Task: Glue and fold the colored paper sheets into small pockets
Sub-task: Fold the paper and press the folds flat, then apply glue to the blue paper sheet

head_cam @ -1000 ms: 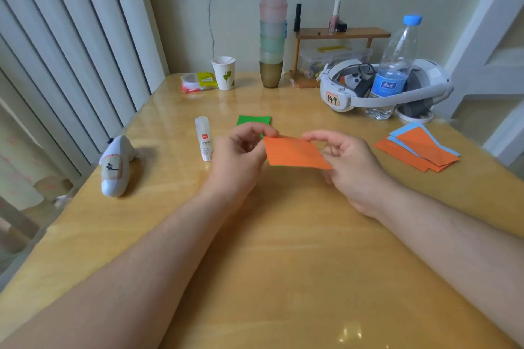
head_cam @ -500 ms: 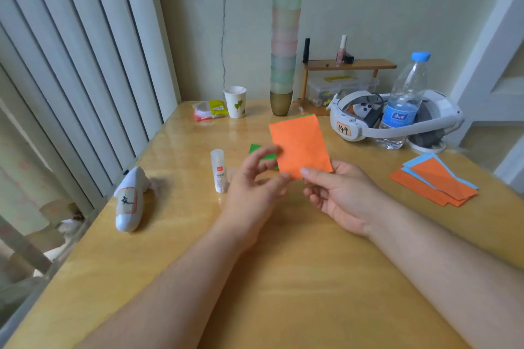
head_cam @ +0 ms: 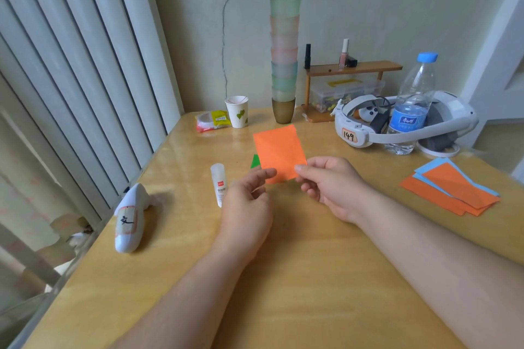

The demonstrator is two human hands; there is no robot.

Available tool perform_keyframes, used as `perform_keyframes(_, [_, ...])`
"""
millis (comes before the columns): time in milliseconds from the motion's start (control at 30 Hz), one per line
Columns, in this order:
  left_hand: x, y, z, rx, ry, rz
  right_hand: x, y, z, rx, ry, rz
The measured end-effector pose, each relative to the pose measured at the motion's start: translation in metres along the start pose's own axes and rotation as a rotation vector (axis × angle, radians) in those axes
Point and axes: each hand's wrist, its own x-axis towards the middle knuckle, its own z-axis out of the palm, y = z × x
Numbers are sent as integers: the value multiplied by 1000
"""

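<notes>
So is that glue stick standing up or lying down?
Lying down: the glue stick rests lengthwise on the table, cap pointing away.

Glossy wooden tabletop point(head_cam: 297, 278) against the wall

On it: glue stick point(head_cam: 219, 189), paper cup point(head_cam: 237, 111), stacked cups point(head_cam: 284, 59), water bottle point(head_cam: 412, 105), headset point(head_cam: 402, 125), orange and blue sheets point(head_cam: 450, 191), green paper point(head_cam: 256, 161).

A cup stack point(head_cam: 284, 59) stands at twelve o'clock on the table point(head_cam: 283, 292), paper cup point(head_cam: 237, 111) and packet point(head_cam: 211, 121) at eleven, shelf point(head_cam: 351, 68), headset point(head_cam: 397, 125) and bottle point(head_cam: 411, 105) at one.
</notes>
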Motion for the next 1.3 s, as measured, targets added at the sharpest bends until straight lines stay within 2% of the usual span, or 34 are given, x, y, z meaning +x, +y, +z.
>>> perform_keyframes(167, [-1, -7, 2, 141, 45, 90, 32, 0, 32, -3, 146, -47])
perform_keyframes(333, [-2, -8, 0, 147, 16, 86, 42, 12, 48, -356, 223, -125])
perform_keyframes(500, [-7, -6, 0, 230, -65, 112, 22, 7, 25, -751, 208, -251])
perform_keyframes(567, [-13, -4, 1, 383, -129, 219, 4, 6, 3, -827, 206, -281])
perform_keyframes(733, [-33, -1, 16, 908, -350, 707, -41, 2, -85, -980, 229, -376])
perform_keyframes(800, [-37, 0, 22, 999, -400, 819, -55, 5, -125, -1060, 337, -412])
perform_keyframes(867, [-35, 3, 26, 1062, -444, 867, -66, 10, -159, -1087, 483, -342])
perform_keyframes(933, [-34, 14, 31, 1102, -506, 859, -70, 11, -183, -1026, 598, -238])
perform_keyframes(1033, [-38, 39, 50, 1035, -568, 756, -63, 9, -212, -900, 714, -113])
perform_keyframes(1200, [-47, 52, 89, 867, -604, 673, -43, 18, -232, -984, 609, 167])
perform_keyframes(1300, [-46, 45, 103, 826, -628, 617, -43, 16, -220, -1030, 513, 91])
